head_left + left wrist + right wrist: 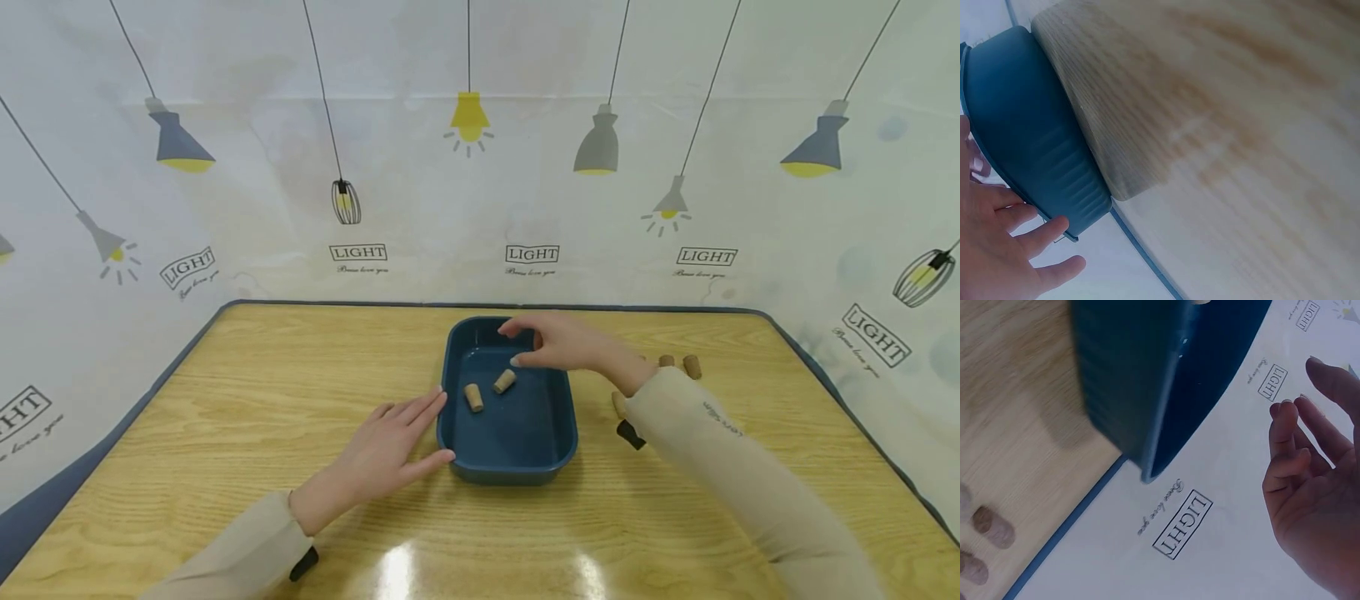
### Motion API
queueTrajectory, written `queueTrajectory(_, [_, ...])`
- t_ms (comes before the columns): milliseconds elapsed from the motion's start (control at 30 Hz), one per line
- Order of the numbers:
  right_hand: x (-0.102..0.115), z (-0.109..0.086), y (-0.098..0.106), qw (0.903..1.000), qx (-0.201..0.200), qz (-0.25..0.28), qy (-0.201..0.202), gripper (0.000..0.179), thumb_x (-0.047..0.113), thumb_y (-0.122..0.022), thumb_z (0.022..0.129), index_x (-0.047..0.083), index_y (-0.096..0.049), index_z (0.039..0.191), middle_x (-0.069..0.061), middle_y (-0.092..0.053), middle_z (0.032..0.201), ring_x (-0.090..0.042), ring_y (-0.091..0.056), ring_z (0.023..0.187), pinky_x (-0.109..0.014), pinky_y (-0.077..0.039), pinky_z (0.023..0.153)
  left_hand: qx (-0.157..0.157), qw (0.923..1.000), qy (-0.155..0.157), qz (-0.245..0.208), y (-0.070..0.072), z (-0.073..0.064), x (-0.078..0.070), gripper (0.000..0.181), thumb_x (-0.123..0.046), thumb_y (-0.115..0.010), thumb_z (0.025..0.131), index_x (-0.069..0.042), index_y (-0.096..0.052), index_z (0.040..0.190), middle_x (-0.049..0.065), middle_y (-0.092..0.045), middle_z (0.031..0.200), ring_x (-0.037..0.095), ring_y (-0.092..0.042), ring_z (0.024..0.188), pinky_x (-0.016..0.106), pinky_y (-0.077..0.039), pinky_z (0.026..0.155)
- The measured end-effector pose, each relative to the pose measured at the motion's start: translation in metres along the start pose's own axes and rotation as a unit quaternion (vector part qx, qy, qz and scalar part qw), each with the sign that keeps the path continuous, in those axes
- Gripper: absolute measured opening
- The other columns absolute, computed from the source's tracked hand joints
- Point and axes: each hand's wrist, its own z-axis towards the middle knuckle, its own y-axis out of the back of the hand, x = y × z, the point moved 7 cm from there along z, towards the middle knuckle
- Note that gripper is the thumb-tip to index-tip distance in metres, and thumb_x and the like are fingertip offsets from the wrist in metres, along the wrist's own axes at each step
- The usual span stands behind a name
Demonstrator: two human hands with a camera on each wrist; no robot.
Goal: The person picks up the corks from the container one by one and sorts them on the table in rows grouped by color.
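A deep blue baking dish (517, 433) stands in the middle of the wooden table. Two cork stoppers lie inside it: one cork (473, 397) by the left wall, another cork (505, 382) nearer the centre. My left hand (382, 450) touches the dish's left rim with fingers spread and straight; the left wrist view shows those fingers (1041, 237) along the outer wall. Over the far right part of the dish hovers my right hand (558, 340), thumb and index apart with nothing between them. The right wrist view shows that hand (1316, 481) with loosely bent fingers.
Right of the dish, several more corks lie on the table, among them a cork (692, 367) toward the back and a cork (619, 405) partly behind the right sleeve (697, 442). A small black object (631, 434) sits beside that sleeve. A printed backdrop (450, 275) borders the table.
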Motion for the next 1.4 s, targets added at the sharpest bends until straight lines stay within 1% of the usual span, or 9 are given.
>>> queueTrajectory(133, [0.008,0.013,-0.001,0.9999,-0.001,0.009,0.013,0.043,0.022,-0.061,0.084,0.008,-0.051,0.123,-0.006,-0.054,0.114,-0.016,-0.053,0.076,-0.028,-0.044,0.066,0.005,1.0000,0.002,-0.001,0.000,0.000,0.000,0.072,-0.061,-0.031,0.086,-0.014,-0.024,0.141,0.003,-0.026,0.142,0.019,-0.037,0.120,0.045,-0.030,0.093])
queueTrajectory(267, [0.017,0.024,-0.003,0.9997,0.009,0.019,0.015,0.044,0.023,-0.061,0.084,0.006,-0.050,0.123,-0.009,-0.054,0.114,-0.023,-0.054,0.086,-0.030,-0.044,0.072,0.007,1.0000,0.003,0.001,0.000,0.001,0.000,0.073,-0.061,-0.031,0.086,-0.013,-0.024,0.141,0.003,-0.026,0.142,0.019,-0.036,0.120,0.046,-0.030,0.093])
queueTrajectory(367, [0.021,0.032,-0.007,0.9993,0.023,0.031,0.003,0.046,0.022,-0.061,0.084,0.003,-0.050,0.124,-0.011,-0.053,0.115,-0.026,-0.053,0.093,-0.032,-0.044,0.076,0.006,1.0000,0.002,0.001,0.001,0.001,0.000,0.073,-0.061,-0.031,0.086,-0.013,-0.024,0.141,0.003,-0.026,0.142,0.019,-0.036,0.120,0.046,-0.031,0.092])
queueTrajectory(600, [0.018,0.047,-0.018,0.9960,0.047,0.061,-0.044,0.048,0.024,-0.062,0.083,0.005,-0.048,0.126,-0.009,-0.052,0.117,-0.022,-0.050,0.102,-0.034,-0.041,0.083,0.002,1.0000,-0.004,0.005,0.002,0.001,-0.002,0.072,-0.060,-0.032,0.087,-0.012,-0.025,0.140,0.004,-0.027,0.141,0.019,-0.037,0.120,0.046,-0.032,0.091])
queueTrajectory(733, [0.013,0.052,-0.028,0.9945,0.060,0.066,-0.055,0.047,0.024,-0.063,0.083,0.006,-0.050,0.124,-0.008,-0.053,0.114,-0.019,-0.052,0.098,-0.031,-0.043,0.080,-0.001,1.0000,-0.007,0.007,0.003,0.001,-0.003,0.072,-0.060,-0.033,0.087,-0.011,-0.026,0.140,0.004,-0.027,0.141,0.019,-0.038,0.119,0.046,-0.032,0.091])
queueTrajectory(900, [0.003,0.053,-0.042,0.9880,0.076,0.106,-0.082,0.046,0.020,-0.063,0.083,0.004,-0.049,0.124,-0.012,-0.051,0.115,-0.017,-0.056,0.086,-0.029,-0.047,0.072,-0.003,0.9999,-0.011,0.006,0.003,0.000,-0.004,0.072,-0.059,-0.034,0.087,-0.011,-0.026,0.140,0.005,-0.028,0.141,0.020,-0.038,0.119,0.046,-0.033,0.091])
queueTrajectory(1133, [-0.002,0.052,-0.056,0.9763,0.117,0.154,-0.097,0.048,0.014,-0.063,0.082,0.003,-0.048,0.126,-0.017,-0.046,0.122,-0.019,-0.054,0.093,-0.036,-0.047,0.075,-0.002,1.0000,-0.008,0.000,0.004,0.000,-0.004,0.071,-0.058,-0.034,0.087,-0.011,-0.025,0.140,0.005,-0.028,0.141,0.020,-0.037,0.120,0.046,-0.032,0.091])
queueTrajectory(1300, [-0.006,0.055,-0.067,0.9728,0.138,0.148,-0.114,0.047,0.011,-0.064,0.081,0.004,-0.049,0.125,-0.014,-0.048,0.120,-0.019,-0.053,0.094,-0.032,-0.047,0.073,-0.002,1.0000,-0.007,0.002,0.004,0.000,-0.004,0.071,-0.059,-0.034,0.087,-0.011,-0.026,0.140,0.005,-0.028,0.141,0.020,-0.038,0.119,0.046,-0.032,0.091])
queueTrajectory(1400, [-0.010,0.056,-0.074,0.9685,0.154,0.145,-0.131,0.045,0.008,-0.063,0.080,0.004,-0.051,0.123,-0.011,-0.049,0.118,-0.018,-0.053,0.092,-0.030,-0.047,0.072,0.000,1.0000,-0.006,0.003,0.003,0.000,-0.003,0.072,-0.059,-0.033,0.087,-0.012,-0.026,0.140,0.005,-0.028,0.141,0.019,-0.038,0.119,0.046,-0.032,0.092])
